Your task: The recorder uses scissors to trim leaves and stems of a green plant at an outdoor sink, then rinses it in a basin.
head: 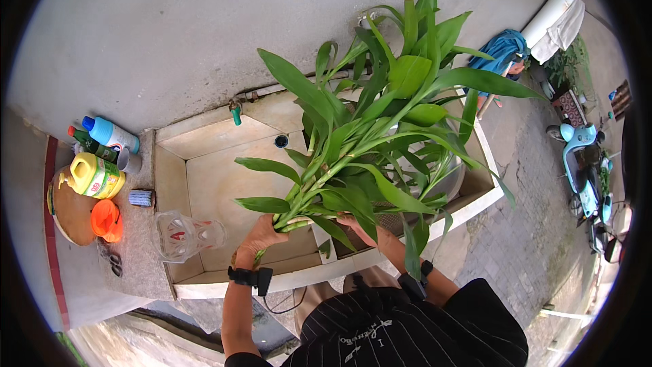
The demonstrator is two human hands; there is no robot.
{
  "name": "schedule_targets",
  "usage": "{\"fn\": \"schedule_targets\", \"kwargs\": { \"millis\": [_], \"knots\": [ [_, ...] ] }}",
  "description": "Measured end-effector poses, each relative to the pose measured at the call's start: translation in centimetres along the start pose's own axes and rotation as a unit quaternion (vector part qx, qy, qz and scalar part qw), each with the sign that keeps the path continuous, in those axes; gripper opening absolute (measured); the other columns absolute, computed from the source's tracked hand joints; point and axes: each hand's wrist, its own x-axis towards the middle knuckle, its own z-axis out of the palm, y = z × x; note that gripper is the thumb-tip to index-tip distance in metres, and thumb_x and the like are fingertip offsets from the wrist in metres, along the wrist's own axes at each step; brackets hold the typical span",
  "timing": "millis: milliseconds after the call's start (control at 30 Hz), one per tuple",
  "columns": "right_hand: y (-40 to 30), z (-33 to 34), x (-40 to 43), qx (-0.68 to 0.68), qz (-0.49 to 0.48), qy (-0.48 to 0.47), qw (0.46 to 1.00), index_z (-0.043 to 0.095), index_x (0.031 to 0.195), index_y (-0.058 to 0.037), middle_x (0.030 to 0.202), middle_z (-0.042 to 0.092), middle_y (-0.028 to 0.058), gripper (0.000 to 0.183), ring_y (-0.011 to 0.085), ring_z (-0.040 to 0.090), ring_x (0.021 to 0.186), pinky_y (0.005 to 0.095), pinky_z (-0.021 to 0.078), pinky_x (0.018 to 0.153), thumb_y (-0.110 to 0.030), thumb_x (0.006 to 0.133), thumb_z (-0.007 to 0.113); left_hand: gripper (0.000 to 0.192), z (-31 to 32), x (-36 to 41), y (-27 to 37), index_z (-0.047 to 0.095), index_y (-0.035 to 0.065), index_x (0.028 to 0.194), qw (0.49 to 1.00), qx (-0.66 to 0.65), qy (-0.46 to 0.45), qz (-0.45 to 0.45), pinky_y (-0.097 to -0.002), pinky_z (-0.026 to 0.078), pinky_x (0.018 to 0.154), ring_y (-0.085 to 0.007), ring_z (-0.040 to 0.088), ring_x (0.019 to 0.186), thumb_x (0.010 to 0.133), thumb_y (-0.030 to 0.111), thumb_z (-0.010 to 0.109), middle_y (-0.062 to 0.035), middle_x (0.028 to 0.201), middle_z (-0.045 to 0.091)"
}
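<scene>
My left hand (264, 237) is closed around the lower stems of a large bundle of leafy green stalks (331, 168), which look like lucky bamboo. The bundle slants up and right over a tiled double sink (224, 173). Leaves partly cover my right hand (359, 229), which is at the underside of the bundle near some lower stems; whether it grips them is hidden. Left of my left hand, a clear glass vase (188, 237) with red marks lies on its side on the sink's left rim. Behind the leaves, a large round clear vessel (453, 181) shows in the right basin.
A green-handled tap (235, 112) juts from the wall above the drain hole (281, 141). On the left ledge are a yellow detergent jug (97, 176), a blue bottle (109, 135), a scrubbing brush (141, 198) and an orange container (107, 220). A scooter (578, 163) stands far right.
</scene>
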Motion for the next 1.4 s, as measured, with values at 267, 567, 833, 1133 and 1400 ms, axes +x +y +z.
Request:
{"fn": "schedule_targets", "kwargs": {
  "millis": [267, 567, 833, 1133, 1400],
  "knots": [
    [-13.5, -8.1, -9.9, 0.050, 0.112, -0.035, 0.992, 0.042, 0.135, -0.0065, 0.131, 0.050, 0.0168, 0.043, 0.0296, 0.046, 0.123, 0.0352, 0.0352, 0.104, -0.023, 0.095, 0.049, 0.045, 6.0, -2.6, 5.9, 0.053, 0.0051, 0.112, 0.979, 0.079, 0.085, 0.170, -0.0405, 0.049, 0.074, -0.0326, 0.061, 0.084, 0.074, 0.021, 0.071, -0.0130, 0.091, 0.061],
    [-7.8, -10.0, -7.7, 0.516, 0.217, 0.012, 0.829, 0.046, 0.133, -0.0086, 0.128, 0.055, 0.0122, 0.049, 0.0211, 0.053, 0.117, 0.0335, 0.0410, 0.098, -0.034, 0.093, 0.054, 0.050, 10.1, 1.2, 16.3, 0.055, 0.0072, 0.101, 0.901, 0.344, 0.221, 0.142, -0.0405, 0.047, 0.076, -0.0302, 0.058, 0.086, 0.058, 0.018, 0.080, -0.0101, 0.090, 0.059],
    [-20.4, -15.1, -6.3, 0.119, 0.161, -0.093, 0.975, 0.060, 0.114, -0.0016, 0.102, 0.066, 0.0076, 0.031, 0.0129, 0.063, 0.093, 0.0253, 0.0498, 0.081, -0.026, 0.096, 0.052, 0.056, 9.7, 3.7, 13.3, 0.052, 0.0091, 0.100, 0.862, 0.422, 0.247, 0.133, -0.0396, 0.046, 0.073, -0.0284, 0.057, 0.087, 0.053, 0.015, 0.081, -0.0085, 0.089, 0.056],
    [-18.5, -25.1, 14.5, -0.300, -0.078, 0.222, 0.924, 0.057, 0.114, -0.0036, 0.103, 0.065, 0.0121, 0.033, 0.0230, 0.063, 0.095, 0.0324, 0.0493, 0.087, -0.021, 0.087, 0.062, 0.049, 11.3, 5.7, 14.9, 0.051, 0.0101, 0.098, 0.849, 0.451, 0.249, 0.116, -0.0399, 0.045, 0.073, -0.0277, 0.055, 0.084, 0.057, 0.014, 0.079, -0.0074, 0.086, 0.054],
    [-14.2, -30.5, 23.1, -0.333, 0.128, 0.128, 0.925, 0.053, 0.107, 0.0003, 0.094, 0.065, 0.0176, 0.047, 0.0321, 0.061, 0.095, 0.0413, 0.0466, 0.083, -0.030, 0.076, 0.070, 0.041, 10.6, 9.2, 16.2, 0.052, 0.0083, 0.102, 0.838, 0.462, 0.277, 0.085, -0.0384, 0.043, 0.075, -0.0270, 0.053, 0.083, 0.064, 0.003, 0.068, -0.0087, 0.087, 0.051]
  ]
}}
